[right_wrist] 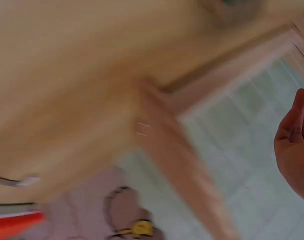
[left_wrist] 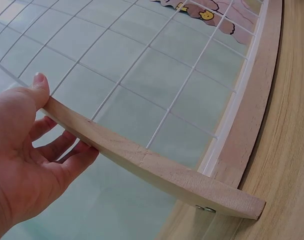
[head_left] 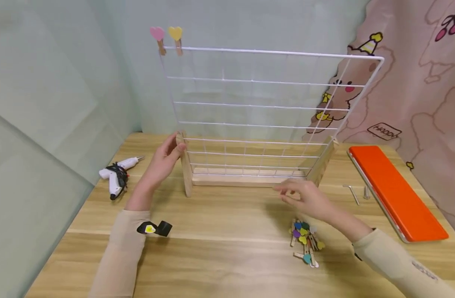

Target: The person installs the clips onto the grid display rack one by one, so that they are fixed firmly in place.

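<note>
A white wire grid rack (head_left: 262,108) with a wooden base (head_left: 238,180) stands upright on the table. My left hand (head_left: 164,158) grips the top of its left wooden side post (head_left: 188,178); in the left wrist view the thumb lies on one side of the post (left_wrist: 137,145) and the fingers on the other. A pink heart clothespin (head_left: 157,34) and a yellow heart clothespin (head_left: 176,34) are clipped at the top left of the grid. Over the table, in front of the base, my right hand (head_left: 305,198) has loosely bent fingers with nothing visible between them. Below it lies a pile of heart clothespins (head_left: 303,238).
At the left lies a white glue gun (head_left: 117,176) with a black cord wrapped round it. To the right are a hex key (head_left: 352,194), a bolt (head_left: 366,193) and a long orange case (head_left: 396,192). A pink patterned curtain (head_left: 406,87) hangs behind.
</note>
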`<state>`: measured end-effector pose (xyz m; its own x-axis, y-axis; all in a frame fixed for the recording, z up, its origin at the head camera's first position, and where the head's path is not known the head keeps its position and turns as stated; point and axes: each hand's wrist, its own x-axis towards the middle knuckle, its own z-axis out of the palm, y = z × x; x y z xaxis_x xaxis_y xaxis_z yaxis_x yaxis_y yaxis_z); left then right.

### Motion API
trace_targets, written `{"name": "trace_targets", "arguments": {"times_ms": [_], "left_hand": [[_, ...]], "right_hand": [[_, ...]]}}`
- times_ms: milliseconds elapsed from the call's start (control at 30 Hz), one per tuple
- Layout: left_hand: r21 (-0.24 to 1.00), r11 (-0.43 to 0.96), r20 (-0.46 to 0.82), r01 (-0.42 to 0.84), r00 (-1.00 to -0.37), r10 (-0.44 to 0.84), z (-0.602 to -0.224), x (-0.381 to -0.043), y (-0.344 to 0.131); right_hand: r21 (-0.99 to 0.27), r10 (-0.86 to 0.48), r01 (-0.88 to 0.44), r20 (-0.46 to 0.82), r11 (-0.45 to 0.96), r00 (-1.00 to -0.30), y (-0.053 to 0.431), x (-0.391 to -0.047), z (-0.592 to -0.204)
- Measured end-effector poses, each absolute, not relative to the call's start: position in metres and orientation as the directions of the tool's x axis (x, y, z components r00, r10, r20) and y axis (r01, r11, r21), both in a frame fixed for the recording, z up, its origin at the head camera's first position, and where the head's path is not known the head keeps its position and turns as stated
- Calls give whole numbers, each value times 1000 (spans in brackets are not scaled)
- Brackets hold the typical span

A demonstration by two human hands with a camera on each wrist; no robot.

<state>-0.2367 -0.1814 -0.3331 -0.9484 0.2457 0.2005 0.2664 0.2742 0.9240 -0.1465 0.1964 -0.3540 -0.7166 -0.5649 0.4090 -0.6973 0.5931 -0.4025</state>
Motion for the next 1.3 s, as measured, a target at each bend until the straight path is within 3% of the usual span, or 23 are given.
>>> {"name": "trace_targets", "arguments": {"times_ms": [133,267,400,667,900,1100,1200,1300], "left_hand": [[918,286,209,273,-949,235,-332,-237,-182],[916,289,213,278,-948,237,-334,-238,-181],[917,275,225,290,-943,246,-332,-237,-181],[910,294,225,292,-944,242,-330,-236,-181],[908,296,227,297,-941,249,-326,-232,-178],[908,307,218,286,-946,238,-313,-221,-174],[907,312,214,282,-948,234,-310,-219,-173],[913,303,207,272,-951,231,-310,-216,-173]], "right_hand": [[-443,-524,-585,265,679,-809,227,-123,-386],[-443,-470,-511,208,737,-858,246,-103,-401],[-409,-450,-489,194,770,-871,254,-93,-408],[-476,-403,-411,123,778,-907,251,-96,-409],[-397,-441,-471,170,788,-881,247,-98,-409],[-427,-436,-475,194,769,-879,242,-105,-391],[-439,-489,-559,272,703,-829,233,-117,-366],[-388,-588,-688,358,613,-726,216,-135,-329]]}}
